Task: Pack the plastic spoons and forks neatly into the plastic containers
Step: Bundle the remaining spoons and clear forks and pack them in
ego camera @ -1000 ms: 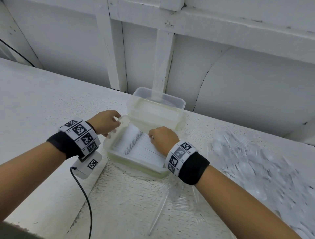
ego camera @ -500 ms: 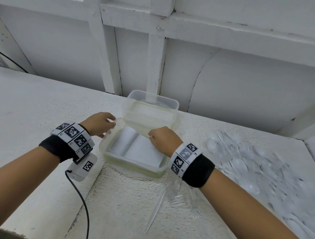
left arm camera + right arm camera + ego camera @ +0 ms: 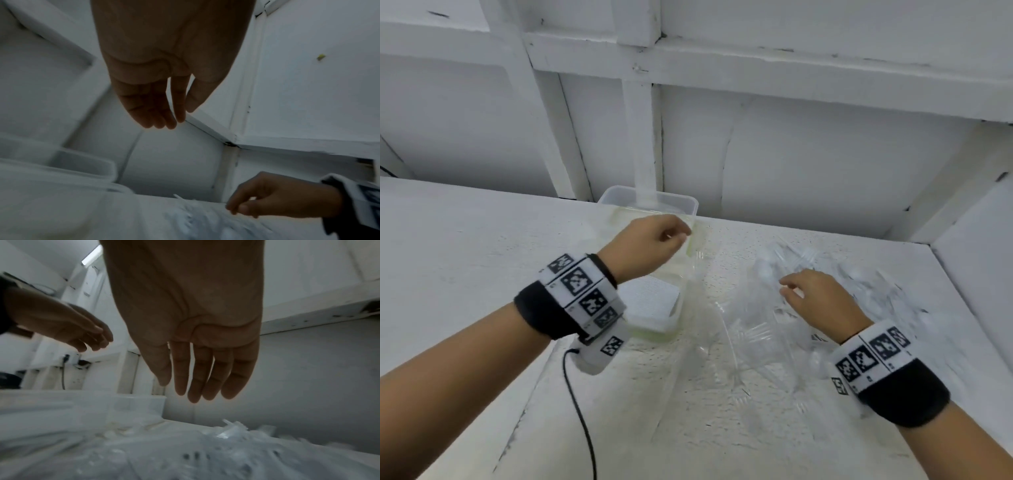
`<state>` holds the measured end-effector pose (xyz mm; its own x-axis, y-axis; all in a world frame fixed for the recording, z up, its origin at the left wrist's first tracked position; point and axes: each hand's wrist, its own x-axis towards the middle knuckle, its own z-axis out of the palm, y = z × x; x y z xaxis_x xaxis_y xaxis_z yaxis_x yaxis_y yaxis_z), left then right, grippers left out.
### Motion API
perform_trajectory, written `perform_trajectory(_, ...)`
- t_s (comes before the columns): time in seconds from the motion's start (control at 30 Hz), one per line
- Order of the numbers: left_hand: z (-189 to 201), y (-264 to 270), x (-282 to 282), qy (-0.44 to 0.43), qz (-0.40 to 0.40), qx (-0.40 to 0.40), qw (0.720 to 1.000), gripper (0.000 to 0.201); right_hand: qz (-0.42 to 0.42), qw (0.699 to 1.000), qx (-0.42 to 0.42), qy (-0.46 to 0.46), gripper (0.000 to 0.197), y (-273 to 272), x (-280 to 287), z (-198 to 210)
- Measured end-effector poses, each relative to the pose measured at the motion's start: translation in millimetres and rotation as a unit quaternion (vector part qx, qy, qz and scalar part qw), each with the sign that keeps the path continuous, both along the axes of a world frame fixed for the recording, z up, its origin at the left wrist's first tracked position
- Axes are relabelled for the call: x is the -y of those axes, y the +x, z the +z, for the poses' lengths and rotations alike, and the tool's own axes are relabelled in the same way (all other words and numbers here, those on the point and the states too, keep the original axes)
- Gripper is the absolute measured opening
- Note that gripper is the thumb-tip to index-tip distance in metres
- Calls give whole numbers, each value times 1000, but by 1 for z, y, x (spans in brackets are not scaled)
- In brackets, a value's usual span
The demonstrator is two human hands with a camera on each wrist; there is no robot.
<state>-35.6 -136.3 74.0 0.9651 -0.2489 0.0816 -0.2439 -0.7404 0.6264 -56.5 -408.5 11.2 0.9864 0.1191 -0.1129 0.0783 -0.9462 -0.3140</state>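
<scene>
Pretty plain setup here: a rough, white-painted counter [image 3: 482, 246] with a pebbly texture, tucked into a corner of a room where everything is painted white, walls [image 3: 825, 164] panelled with chipped white battens [image 3: 640, 137] that run up and across. A black cable [image 3: 582, 418] trails down off the counter edge at about 7 o'clock from the left wristband. The clear plastic container [image 3: 654, 308] sits mid-counter at roughly 11 o'clock from the center of the head view, with a neat white row of packed cutlery [image 3: 654, 298] showing in its near end, and a second clear container [image 3: 650, 200] just behind it against the wall at 12 o'clock. The left hand [image 3: 645, 246] hovers over the container, fingers loosely drooping and close together, nothing in it as far as the left wrist view shows. Off at 3 o'clock from the container there's a big loose heap of clear spoons and forks [image 3: 842, 284] spread over the counter, pretty blurry, so I can't pick out spoons from forks. The right hand [image 3: 822, 305] is above that heap, and in the right wrist view its fingers hang straight and relaxed, not gripping anything. A few stray clear pieces [image 3: 726, 342] lie between the container and the heap.
</scene>
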Motion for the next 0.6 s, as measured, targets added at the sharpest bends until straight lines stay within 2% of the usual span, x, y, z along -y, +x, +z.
perform_trajectory(0.1,-8,8,56,22,-70,-23,997,25,-46,996,-18,-69,38,-4,27,-8)
perform_trajectory(0.2,-28,20,110,96,-132,-77,984,32,-49,988,-65,-134,49,-5,39,-16)
perform_trajectory(0.33,-59,29,162,216,-169,-126,953,42,-30,980,-135,-141,55,-1,42,-31)
perform_trajectory(0.47,-78,28,178,297,-173,-150,927,46,-9,986,-117,-121,48,-3,42,-35)
perform_trajectory(0.6,-82,24,171,289,-174,-126,933,44,18,989,-106,-105,41,-13,51,-36)
